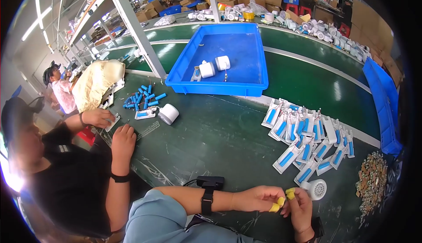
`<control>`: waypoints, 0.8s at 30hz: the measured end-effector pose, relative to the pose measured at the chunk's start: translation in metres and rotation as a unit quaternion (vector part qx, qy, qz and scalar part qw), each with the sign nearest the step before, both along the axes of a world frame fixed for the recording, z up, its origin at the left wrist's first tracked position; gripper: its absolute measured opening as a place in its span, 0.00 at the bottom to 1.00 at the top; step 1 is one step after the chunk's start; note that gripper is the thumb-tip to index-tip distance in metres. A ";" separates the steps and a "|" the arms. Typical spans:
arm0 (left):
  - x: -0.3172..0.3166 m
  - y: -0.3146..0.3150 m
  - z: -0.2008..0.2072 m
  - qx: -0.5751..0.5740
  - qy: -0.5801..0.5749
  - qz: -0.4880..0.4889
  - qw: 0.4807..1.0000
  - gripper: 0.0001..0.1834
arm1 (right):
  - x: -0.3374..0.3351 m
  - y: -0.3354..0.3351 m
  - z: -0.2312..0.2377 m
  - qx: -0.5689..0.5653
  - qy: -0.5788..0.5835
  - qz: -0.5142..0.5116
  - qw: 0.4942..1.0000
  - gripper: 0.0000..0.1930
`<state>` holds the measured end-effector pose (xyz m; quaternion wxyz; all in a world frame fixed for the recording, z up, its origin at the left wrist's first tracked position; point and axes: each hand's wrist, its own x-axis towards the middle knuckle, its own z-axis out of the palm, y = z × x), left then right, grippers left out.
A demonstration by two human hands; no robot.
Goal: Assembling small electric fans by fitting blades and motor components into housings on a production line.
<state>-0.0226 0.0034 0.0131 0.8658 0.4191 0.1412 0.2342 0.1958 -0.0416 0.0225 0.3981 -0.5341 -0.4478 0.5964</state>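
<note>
My left hand (258,198) and my right hand (301,211) meet over the near edge of the green table, fingertips almost touching. Yellow finger covers sit on several of their fingertips. Both hands are closed in a pinch; whatever they hold is too small or too hidden to make out. Right beside my right hand lies a white round part with a slotted grille (317,189). Beyond it spreads a heap of white plastic housings (286,157), each with a blue cylindrical battery cell.
A pile of small circuit boards (371,179) lies at the right. A blue tray (222,89) holds white round heads. At the left a co-worker's hands (123,139) work near loose blue cells (140,97) and a white head (168,114). Another blue tray (381,106) stands tilted far right.
</note>
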 end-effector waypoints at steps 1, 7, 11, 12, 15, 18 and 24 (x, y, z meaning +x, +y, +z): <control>0.001 -0.004 -0.006 0.159 0.029 0.008 0.987 0.10 | -0.001 0.000 0.007 -0.031 0.015 0.011 0.999 0.10; 0.021 -0.029 0.015 0.725 0.058 -0.099 0.679 0.12 | 0.001 -0.011 0.005 -0.027 0.038 0.110 0.993 0.11; 0.038 -0.057 0.034 0.825 0.061 -0.206 0.523 0.07 | -0.021 -0.007 0.008 0.034 0.076 0.276 0.958 0.21; 0.046 -0.064 0.013 0.879 -0.007 -0.119 0.463 0.09 | -0.028 -0.006 0.012 0.052 0.057 0.323 0.943 0.25; 0.057 -0.069 0.015 0.879 -0.009 -0.125 0.461 0.09 | -0.061 -0.001 0.024 0.048 0.120 0.390 0.912 0.31; 0.070 -0.069 0.021 0.875 0.013 -0.130 0.466 0.11 | -0.071 0.006 0.032 0.024 0.192 0.432 0.881 0.32; 0.081 -0.078 0.037 0.755 0.109 -0.149 0.630 0.14 | -0.077 0.006 -0.001 0.146 0.079 0.434 0.885 0.23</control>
